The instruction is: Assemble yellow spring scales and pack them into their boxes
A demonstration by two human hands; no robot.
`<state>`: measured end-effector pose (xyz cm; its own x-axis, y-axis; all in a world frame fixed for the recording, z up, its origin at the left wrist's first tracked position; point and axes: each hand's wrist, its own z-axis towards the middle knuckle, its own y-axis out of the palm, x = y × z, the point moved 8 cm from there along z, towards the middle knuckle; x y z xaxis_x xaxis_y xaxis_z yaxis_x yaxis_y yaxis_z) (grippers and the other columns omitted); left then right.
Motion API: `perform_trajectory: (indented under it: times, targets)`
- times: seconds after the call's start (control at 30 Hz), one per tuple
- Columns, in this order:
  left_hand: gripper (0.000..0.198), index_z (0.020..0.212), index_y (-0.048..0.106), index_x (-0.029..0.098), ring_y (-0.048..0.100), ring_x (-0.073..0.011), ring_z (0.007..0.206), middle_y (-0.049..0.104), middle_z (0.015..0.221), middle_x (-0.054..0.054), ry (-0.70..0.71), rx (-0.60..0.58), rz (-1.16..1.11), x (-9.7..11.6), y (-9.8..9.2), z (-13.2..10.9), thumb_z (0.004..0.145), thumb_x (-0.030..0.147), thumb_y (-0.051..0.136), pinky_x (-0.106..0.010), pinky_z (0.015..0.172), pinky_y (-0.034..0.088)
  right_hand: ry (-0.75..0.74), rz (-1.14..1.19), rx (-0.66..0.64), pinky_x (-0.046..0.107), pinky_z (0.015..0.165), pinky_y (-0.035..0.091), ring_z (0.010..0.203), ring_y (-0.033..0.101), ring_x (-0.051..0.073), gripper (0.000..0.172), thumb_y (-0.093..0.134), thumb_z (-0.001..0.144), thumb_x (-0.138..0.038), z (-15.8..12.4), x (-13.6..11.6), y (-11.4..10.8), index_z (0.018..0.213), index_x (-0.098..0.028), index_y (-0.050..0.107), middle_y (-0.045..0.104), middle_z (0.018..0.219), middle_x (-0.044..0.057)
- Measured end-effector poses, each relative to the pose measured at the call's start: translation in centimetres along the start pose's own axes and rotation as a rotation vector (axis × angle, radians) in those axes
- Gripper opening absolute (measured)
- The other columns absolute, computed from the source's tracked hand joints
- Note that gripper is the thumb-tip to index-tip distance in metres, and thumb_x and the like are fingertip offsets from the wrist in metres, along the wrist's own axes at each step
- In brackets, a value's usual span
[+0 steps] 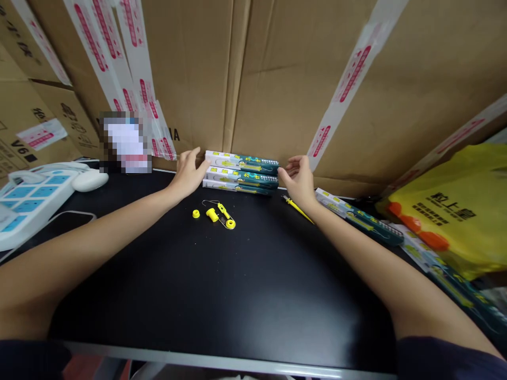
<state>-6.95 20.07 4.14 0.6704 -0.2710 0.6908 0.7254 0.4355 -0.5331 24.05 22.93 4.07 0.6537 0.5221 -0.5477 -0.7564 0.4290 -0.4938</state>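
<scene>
Two or three slim printed boxes [241, 179] are stacked at the back of the black table, against the cardboard. My left hand [188, 171] is at their left end, its thumb at the upper box and its fingers apart. At the right end is my right hand [299, 182], thumb close to the box corner, fingers loosely curved and nothing visible in them. Whether either hand presses on the boxes, I cannot tell. In front lie a yellow cap [196, 214], a yellow sleeve [213, 215] and a yellow piece with a wire hook and spring [224, 211]. A yellow screwdriver-like pointed tool [297, 208] lies below my right hand.
More printed boxes [358, 216] lie along the right side, beside a yellow plastic bag [455, 206]. A white power strip [34, 198] with cables and a white rounded object [90, 180] are on the left. Tall taped cardboard [285, 68] walls the back.
</scene>
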Motion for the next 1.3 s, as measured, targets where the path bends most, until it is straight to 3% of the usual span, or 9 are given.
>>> perform_trajectory:
  times: [0.1,0.17,0.23,0.3,0.43,0.67,1.0,1.2,1.3]
  targets:
    - [0.041,0.127,0.054,0.017,0.043,-0.0253,0.129,0.05,0.133,-0.013,0.3,-0.133,0.068,4.3,-1.0,-4.2,0.089,0.034,0.05,-0.044,0.113,0.029,-0.159,-0.114,-0.022,0.035,0.076,0.047,0.079,0.056,0.019,0.022,0.054,0.084,-0.029,-1.9,-2.0,-2.7,0.104,-0.019,0.052,0.059,0.093,0.007]
    - [0.032,0.118,0.061,0.022,0.046,-0.0249,0.127,0.052,0.133,-0.01,0.497,-0.287,0.168,6.4,-0.7,-7.5,0.09,0.03,0.048,-0.046,0.112,0.029,-0.22,-0.271,-0.07,0.036,0.076,0.046,0.078,0.056,0.02,0.012,0.051,0.086,-0.028,-2.6,-2.4,-4.5,0.093,-0.02,0.056,0.061,0.088,0.007]
    - [0.027,0.11,0.066,0.025,0.05,-0.026,0.125,0.058,0.13,-0.007,0.64,-0.398,0.252,7.2,-0.2,-10.1,0.089,0.027,0.049,-0.051,0.115,0.021,-0.182,-0.424,-0.132,0.035,0.072,0.045,0.076,0.058,0.022,0.012,0.051,0.085,-0.027,-2.5,-1.3,-6.2,0.089,-0.02,0.06,0.063,0.083,0.008]
    - [0.025,0.105,0.069,0.026,0.053,-0.0266,0.122,0.062,0.125,-0.007,0.698,-0.439,0.282,6.9,0.1,-11.3,0.087,0.024,0.051,-0.052,0.115,0.019,-0.072,-0.525,-0.22,0.033,0.065,0.043,0.071,0.059,0.021,0.013,0.052,0.083,-0.027,-2.0,0.7,-7.4,0.085,-0.019,0.063,0.066,0.079,0.008]
    - [0.025,0.102,0.07,0.023,0.061,-0.0233,0.109,0.068,0.113,-0.007,0.75,-0.427,0.363,5.6,0.6,-11.3,0.09,0.024,0.047,-0.05,0.111,0.028,0.043,-0.612,-0.397,0.03,0.063,0.041,0.071,0.062,0.021,0.017,0.053,0.082,-0.029,-1.7,3.4,-7.2,0.083,-0.019,0.067,0.07,0.08,0.007]
    - [0.026,0.102,0.068,0.019,0.064,-0.0202,0.099,0.071,0.104,-0.006,0.814,-0.376,0.471,5.1,0.4,-11.0,0.09,0.02,0.046,-0.047,0.108,0.034,-0.021,-0.723,-0.655,0.027,0.059,0.037,0.068,0.061,0.019,0.022,0.051,0.084,-0.038,-4.3,2.4,-3.4,0.083,-0.021,0.066,0.069,0.076,0.004]
    - [0.022,0.103,0.066,0.02,0.063,-0.019,0.098,0.07,0.104,-0.004,0.816,-0.422,0.495,4.7,0.7,-11.1,0.09,0.022,0.048,-0.044,0.105,0.035,-0.03,-0.74,-0.708,0.026,0.056,0.032,0.071,0.06,0.019,0.014,0.053,0.084,-0.033,-5.3,3.3,-2.1,0.083,-0.021,0.062,0.068,0.08,0.005]
    - [0.02,0.104,0.065,0.02,0.063,-0.0193,0.097,0.07,0.105,-0.004,0.822,-0.443,0.504,4.3,1.0,-11.1,0.093,0.027,0.05,-0.042,0.102,0.039,-0.015,-0.742,-0.684,0.027,0.055,0.031,0.067,0.058,0.019,0.009,0.053,0.082,-0.026,-5.0,2.4,-2.6,0.077,-0.02,0.058,0.065,0.073,0.005]
    - [0.02,0.103,0.065,0.02,0.063,-0.0196,0.096,0.07,0.104,-0.004,0.837,-0.435,0.511,4.1,1.1,-11.0,0.093,0.027,0.05,-0.042,0.1,0.039,0.038,-0.543,-0.716,0.026,0.056,0.035,0.062,0.057,0.016,0.012,0.051,0.085,-0.03,-5.0,1.0,-2.6,0.079,-0.02,0.055,0.064,0.07,0.002]
